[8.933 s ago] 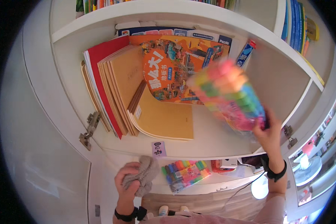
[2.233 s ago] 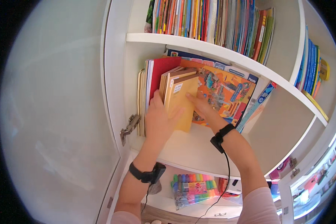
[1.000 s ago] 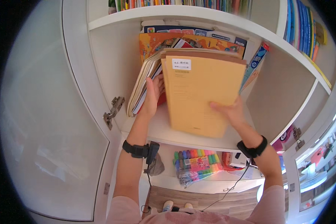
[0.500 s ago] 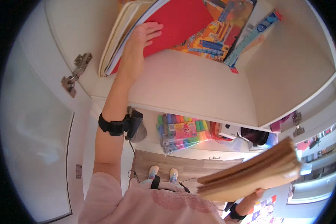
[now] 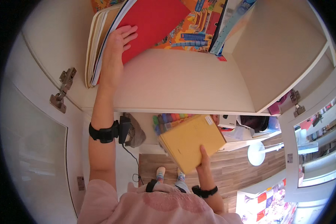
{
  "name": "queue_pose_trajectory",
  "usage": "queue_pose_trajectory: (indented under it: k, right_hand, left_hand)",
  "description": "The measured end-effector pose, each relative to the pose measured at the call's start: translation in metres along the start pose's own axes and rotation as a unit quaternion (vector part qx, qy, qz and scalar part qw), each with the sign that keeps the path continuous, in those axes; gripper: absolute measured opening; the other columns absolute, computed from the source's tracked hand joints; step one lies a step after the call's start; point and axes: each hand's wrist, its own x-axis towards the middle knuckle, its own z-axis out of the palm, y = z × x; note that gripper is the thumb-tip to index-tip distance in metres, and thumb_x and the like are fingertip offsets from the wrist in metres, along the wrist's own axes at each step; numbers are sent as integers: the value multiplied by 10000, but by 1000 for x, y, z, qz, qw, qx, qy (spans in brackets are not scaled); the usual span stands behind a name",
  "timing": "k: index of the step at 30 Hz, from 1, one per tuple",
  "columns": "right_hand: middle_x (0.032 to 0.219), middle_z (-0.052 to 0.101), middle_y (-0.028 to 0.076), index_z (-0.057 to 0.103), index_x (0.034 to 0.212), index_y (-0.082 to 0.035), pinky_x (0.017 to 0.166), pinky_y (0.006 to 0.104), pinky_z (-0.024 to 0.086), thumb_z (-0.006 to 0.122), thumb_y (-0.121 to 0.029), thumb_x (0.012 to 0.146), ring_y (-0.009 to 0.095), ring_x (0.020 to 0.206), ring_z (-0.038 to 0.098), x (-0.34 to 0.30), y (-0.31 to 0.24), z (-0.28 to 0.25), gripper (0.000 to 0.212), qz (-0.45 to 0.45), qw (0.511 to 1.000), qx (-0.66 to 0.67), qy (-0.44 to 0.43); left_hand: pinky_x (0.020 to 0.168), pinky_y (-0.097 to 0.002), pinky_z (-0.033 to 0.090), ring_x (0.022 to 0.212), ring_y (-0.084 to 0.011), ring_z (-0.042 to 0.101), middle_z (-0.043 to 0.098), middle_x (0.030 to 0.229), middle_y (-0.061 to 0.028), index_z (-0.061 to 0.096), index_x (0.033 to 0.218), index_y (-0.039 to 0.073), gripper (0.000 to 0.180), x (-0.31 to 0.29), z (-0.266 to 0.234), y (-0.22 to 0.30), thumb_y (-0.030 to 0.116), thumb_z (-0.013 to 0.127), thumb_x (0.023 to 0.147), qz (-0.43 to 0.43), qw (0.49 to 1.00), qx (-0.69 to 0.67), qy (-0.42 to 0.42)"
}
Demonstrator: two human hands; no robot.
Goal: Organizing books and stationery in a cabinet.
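My left hand [image 5: 120,40] lies against the front of a red folder [image 5: 153,28], its fingers stretched out. The folder leans with a row of books and papers [image 5: 97,46] against the left wall of the upper shelf [image 5: 179,80]. Lower down, my right hand [image 5: 204,163] grips a stack of yellow notebooks [image 5: 192,140] by its near edge, thumb on the top cover. The notebooks hang in front of the lower shelf and cover part of a pack of coloured markers [image 5: 163,122].
An orange patterned sheet [image 5: 198,30] and a light-blue ruler [image 5: 231,28] stand at the upper shelf's back. Open cabinet doors flank me, a frosted one [image 5: 33,149] left and a glass one [image 5: 319,149] right. A white round-based stand [image 5: 256,154] is on the wooden floor.
My right hand has brought the notebooks from the lower right toward the middle, turning their cover upward. My left hand stays on the red folder. The view has shifted slightly right.
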Motion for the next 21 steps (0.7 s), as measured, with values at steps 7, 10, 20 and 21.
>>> queue_pose_trajectory:
  k: [7, 10, 20, 21]
  right_hand:
    - [1144, 526, 49, 469, 1232, -77, 880, 403, 500, 658, -175, 846, 188, 1063, 524, 74, 34, 20, 442, 51, 994, -92, -29]
    - [1124, 543, 78, 481, 1206, -38, 823, 453, 508, 637, -151, 843, 182, 1040, 539, 48, 14, -9, 411, 125, 930, -338, -76]
    - [1379, 353, 217, 72, 1468, -106, 936, 475, 453, 687, -299, 824, 357, 1175, 487, -61, -175, 314, 911, -75, 803, -359, -470]
    - [1349, 384, 203, 125, 1452, -109, 924, 477, 457, 688, -357, 816, 345, 1152, 502, -54, -174, 357, 885, -63, 828, -369, -418]
  left_hand:
    - [986, -361, 359, 1163, -243, 501, 524, 1254, -153, 422, 1254, 1, 411, 3, 8, -12, 310, 391, 984, 27, 998, -46, -22]
    - [995, -360, 361, 1165, -245, 499, 517, 1256, -157, 420, 1255, 8, 373, -5, 0, 8, 258, 417, 979, 8, 1000, -10, -15]
    - [1039, -368, 325, 1213, -268, 459, 470, 1300, -188, 396, 1258, -24, 361, -10, -6, 21, 192, 430, 969, -3, 999, -30, -34]
    - [1039, -368, 325, 1213, -268, 459, 470, 1300, -188, 396, 1258, -24, 361, -9, -4, 19, 192, 430, 969, 8, 999, -35, -31]
